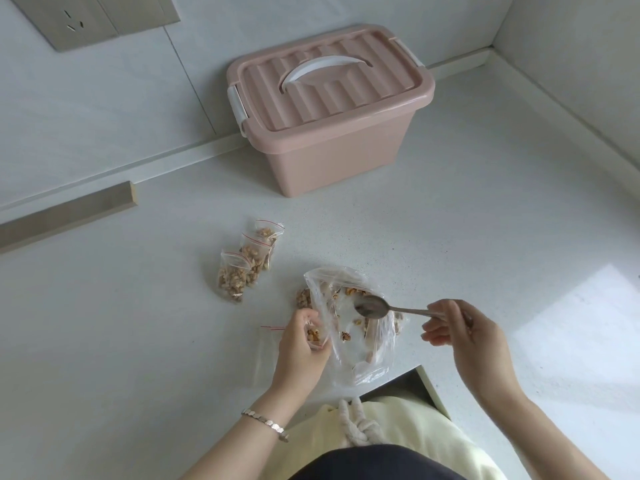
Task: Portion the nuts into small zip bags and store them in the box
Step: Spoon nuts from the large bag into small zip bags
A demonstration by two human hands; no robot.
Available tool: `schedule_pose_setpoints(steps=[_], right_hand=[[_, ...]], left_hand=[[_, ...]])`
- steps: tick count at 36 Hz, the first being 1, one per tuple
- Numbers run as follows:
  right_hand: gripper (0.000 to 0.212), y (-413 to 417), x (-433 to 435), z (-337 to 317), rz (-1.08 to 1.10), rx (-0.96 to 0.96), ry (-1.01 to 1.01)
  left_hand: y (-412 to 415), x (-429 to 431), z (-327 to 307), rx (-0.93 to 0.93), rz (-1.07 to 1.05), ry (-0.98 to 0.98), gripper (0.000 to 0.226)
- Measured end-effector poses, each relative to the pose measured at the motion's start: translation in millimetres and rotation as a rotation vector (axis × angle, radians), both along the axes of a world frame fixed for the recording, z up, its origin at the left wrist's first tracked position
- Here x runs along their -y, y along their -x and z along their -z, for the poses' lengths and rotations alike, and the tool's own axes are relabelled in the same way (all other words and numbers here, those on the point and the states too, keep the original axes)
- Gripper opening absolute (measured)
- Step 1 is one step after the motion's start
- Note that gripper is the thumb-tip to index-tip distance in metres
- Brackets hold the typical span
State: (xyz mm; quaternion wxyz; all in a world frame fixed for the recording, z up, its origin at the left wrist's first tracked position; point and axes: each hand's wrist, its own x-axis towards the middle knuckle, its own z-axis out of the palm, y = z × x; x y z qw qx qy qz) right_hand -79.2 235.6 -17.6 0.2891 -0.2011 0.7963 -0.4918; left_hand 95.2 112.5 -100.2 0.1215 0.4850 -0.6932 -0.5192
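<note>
My left hand holds a small zip bag with a few walnut pieces in it, its mouth facing up. My right hand pinches the handle of a metal spoon, whose empty bowl hovers over the large clear bag of walnuts lying on the counter. Three filled small zip bags with red seal lines lie in a row to the upper left. The pink storage box stands at the back, its lid on and its white handle folded flat.
Empty zip bags lie flat under my left hand. The white counter has a cut-out edge near my body at the bottom. A wall with a socket plate rises behind, and a wooden strip runs along the left.
</note>
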Motion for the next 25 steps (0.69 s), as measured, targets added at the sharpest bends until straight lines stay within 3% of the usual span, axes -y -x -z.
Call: schedule_pose_setpoints(steps=[6, 18, 25], right_hand=[[0.027, 2, -4, 40, 0.136, 0.189, -0.021], [0.028, -17, 21, 61, 0.055, 0.4, -0.027], [0.031, -15, 21, 65, 0.197, 0.692, 0.0]], left_hand=[[3, 2, -2, -0.011, -0.027, -0.053, 0.034], [3, 10, -3, 0.001, -0.011, -0.198, 0.025], [4, 11, -3, 0.0, -0.038, -0.192, 0.026]])
